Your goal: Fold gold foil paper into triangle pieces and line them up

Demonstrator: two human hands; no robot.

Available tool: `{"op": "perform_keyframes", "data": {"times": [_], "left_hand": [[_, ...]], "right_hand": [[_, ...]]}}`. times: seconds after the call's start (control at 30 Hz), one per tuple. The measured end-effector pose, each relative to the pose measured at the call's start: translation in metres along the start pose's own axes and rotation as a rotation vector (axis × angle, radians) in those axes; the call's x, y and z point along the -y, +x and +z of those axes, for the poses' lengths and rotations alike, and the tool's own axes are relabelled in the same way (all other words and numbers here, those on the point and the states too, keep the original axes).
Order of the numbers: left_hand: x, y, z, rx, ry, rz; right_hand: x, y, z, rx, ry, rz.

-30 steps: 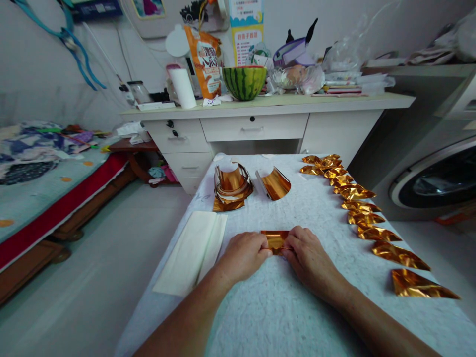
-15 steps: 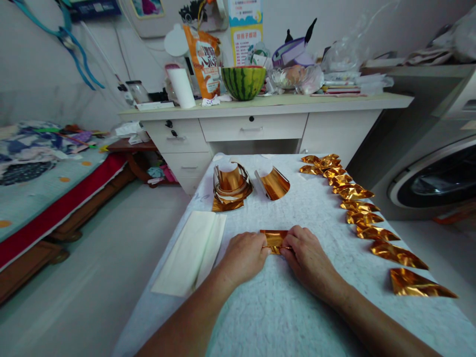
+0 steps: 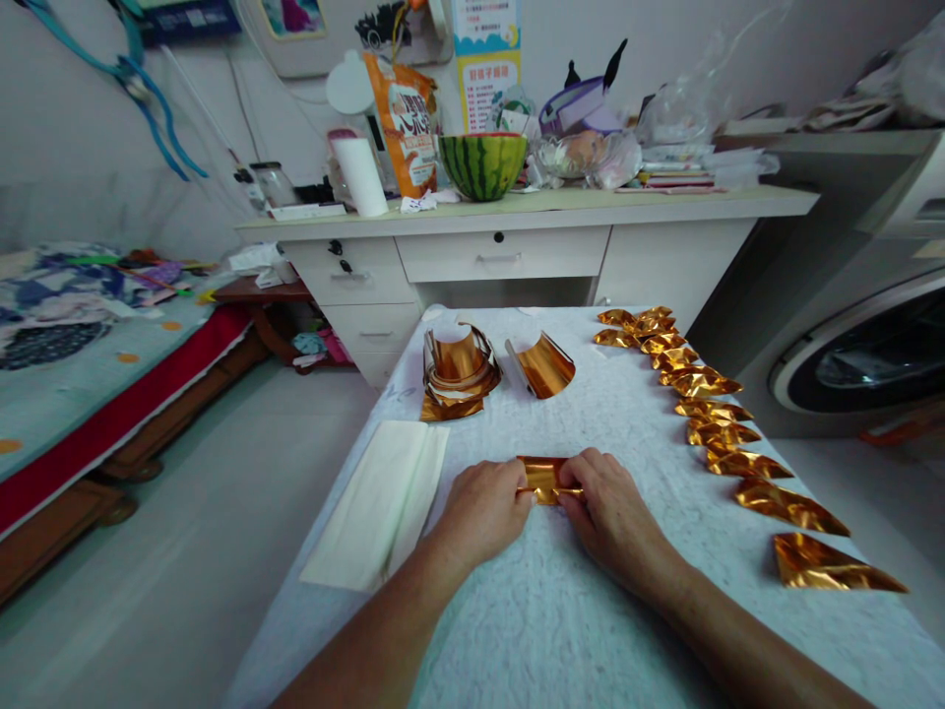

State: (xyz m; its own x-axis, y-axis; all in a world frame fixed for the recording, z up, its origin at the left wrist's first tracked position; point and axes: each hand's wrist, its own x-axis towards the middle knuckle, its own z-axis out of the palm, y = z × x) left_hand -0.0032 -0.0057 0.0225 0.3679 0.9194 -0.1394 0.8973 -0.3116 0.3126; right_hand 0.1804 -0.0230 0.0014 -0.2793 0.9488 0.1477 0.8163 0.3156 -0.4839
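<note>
Both hands pinch one small gold foil sheet [image 3: 544,475] at the middle of the cloth-covered table [image 3: 509,630]. My left hand [image 3: 487,507] grips its left edge, and my right hand [image 3: 606,502] grips its right edge. The near part of the sheet is rolled or folded over between the fingers. Beyond the hands stand a stack of curled gold sheets [image 3: 456,369] and a single curled gold sheet [image 3: 544,364]. Several folded gold foil pieces [image 3: 718,431] form a line down the table's right side.
Pale folded paper [image 3: 376,502] lies left of my left hand. Behind the table is a white desk [image 3: 502,251] bearing a watermelon half [image 3: 483,165] and an orange bag [image 3: 405,128]. A bed [image 3: 95,364] is at left, a washing machine [image 3: 871,345] at right.
The near edge of the held foil is turned slightly differently between the fingers. Both hands keep nearly the same place and grip.
</note>
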Motion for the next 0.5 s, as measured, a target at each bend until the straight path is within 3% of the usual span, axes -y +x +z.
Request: {"op": "perform_keyframes", "data": {"times": [0.27, 0.5], "left_hand": [[0.0005, -0.0008, -0.0012, -0.007, -0.083, -0.042], [-0.0019, -0.0019, -0.0054, 0.035, -0.072, -0.03]], "right_hand": [[-0.0046, -0.0013, 0.0029, -0.001, -0.01, -0.048], [0.0034, -0.0018, 0.0007, 0.017, -0.083, -0.003]]}}
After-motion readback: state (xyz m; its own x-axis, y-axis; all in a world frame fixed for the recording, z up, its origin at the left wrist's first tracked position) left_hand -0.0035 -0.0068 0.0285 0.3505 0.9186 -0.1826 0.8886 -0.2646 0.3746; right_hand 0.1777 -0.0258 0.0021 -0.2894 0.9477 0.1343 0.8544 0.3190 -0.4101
